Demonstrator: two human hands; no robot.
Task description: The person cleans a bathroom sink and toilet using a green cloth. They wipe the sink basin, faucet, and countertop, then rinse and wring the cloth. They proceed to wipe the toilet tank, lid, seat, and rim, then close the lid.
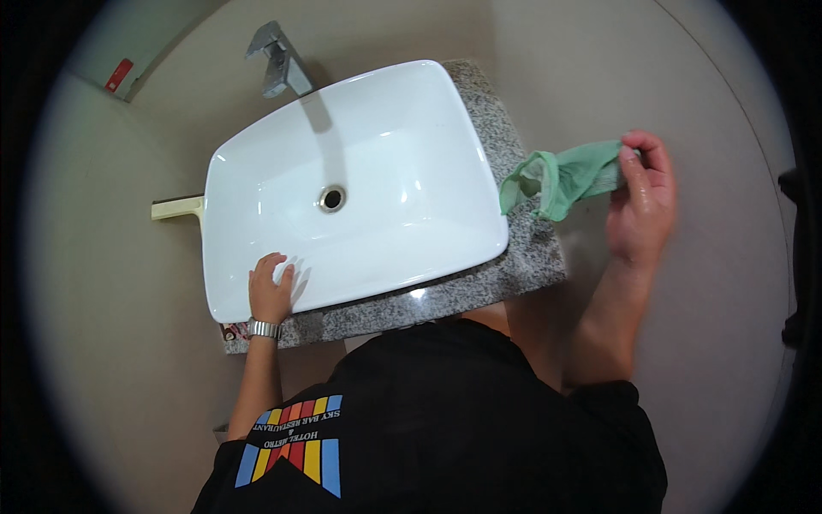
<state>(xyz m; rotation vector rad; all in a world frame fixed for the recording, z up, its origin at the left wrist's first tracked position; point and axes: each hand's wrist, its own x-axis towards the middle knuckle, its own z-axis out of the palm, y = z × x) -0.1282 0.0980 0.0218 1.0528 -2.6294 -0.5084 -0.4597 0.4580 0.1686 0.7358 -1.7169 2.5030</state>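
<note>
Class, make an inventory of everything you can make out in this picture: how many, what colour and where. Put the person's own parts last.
Basin: one, white, centre
Drain: one, silvery with dark hole, basin floor
Tap: one, grey, behind basin
Speckled slab: one, grey, under basin
Cloth: one, green, right of basin
Pale bar: one, cream, left of basin
Red object: one, red, upper left, kind unclear
Dark object: at least one, black, far right edge
Watch: one, silver, left wrist
Shirt: one, black with multicoloured print, bottom
Left grip: one, bare, basin's near left corner
Right grip: one, bare, holding the cloth's right end
</note>
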